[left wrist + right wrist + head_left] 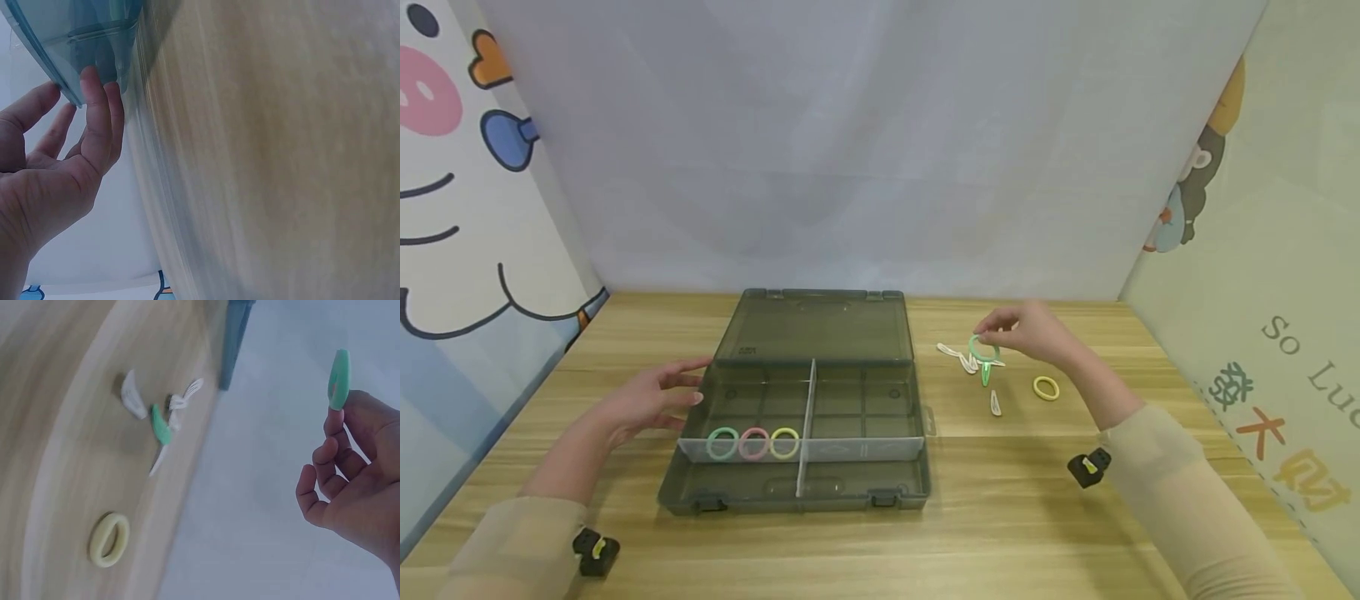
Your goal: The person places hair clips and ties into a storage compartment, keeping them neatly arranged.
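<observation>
My right hand (1026,332) pinches a green ring (983,348) between thumb and finger above the table; the right wrist view shows this ring (339,380) edge-on, held off the surface. My left hand (651,400) touches the left side of the dark translucent box (730,483), fingers spread; in the left wrist view the hand (69,137) has its fingertips at the box edge (47,62). The lid lies open at the back. Green (722,444), pink (754,444) and yellow (785,443) rings stand in a row against the box's front divider.
Right of the box lie several white clips (967,363), a green clip (986,373) and a separate white clip (996,403). A yellow ring (1046,388) lies farther right. Pale curtain (865,167) stands behind the wooden table (985,517), with printed panels at both sides.
</observation>
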A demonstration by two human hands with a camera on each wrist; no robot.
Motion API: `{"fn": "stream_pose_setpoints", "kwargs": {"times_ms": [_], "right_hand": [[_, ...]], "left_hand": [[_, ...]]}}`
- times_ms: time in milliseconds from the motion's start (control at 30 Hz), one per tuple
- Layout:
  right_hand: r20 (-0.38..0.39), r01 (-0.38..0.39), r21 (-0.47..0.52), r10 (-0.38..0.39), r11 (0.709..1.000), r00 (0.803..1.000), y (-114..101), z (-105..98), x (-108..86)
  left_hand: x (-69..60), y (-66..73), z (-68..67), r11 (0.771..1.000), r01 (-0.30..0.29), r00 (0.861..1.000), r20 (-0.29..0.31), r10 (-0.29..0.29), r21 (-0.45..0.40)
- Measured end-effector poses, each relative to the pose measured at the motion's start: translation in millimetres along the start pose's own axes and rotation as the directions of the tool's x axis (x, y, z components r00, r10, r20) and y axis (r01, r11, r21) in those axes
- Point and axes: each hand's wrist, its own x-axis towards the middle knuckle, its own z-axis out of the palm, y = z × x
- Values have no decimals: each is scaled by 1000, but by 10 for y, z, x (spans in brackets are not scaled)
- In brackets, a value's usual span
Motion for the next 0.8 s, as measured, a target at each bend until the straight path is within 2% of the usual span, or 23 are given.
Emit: {"fn": "stream_pose_setpoints", "kwargs": {"times_ms": [333,600,800], "right_hand": [[1,49,3,-49,999,999,-415,-131,87],[24,56,44,-57,997,998,-778,-225,212],[30,94,48,-96,994,995,-1025,-258,305]], "left_hand": [[-6,19,12,1000,0,1000,2,1,-8],[-10,28,9,1000,-2,1000,6,2,0],[-19,30,6,1000,-5,1000,7,5,-1]]}}
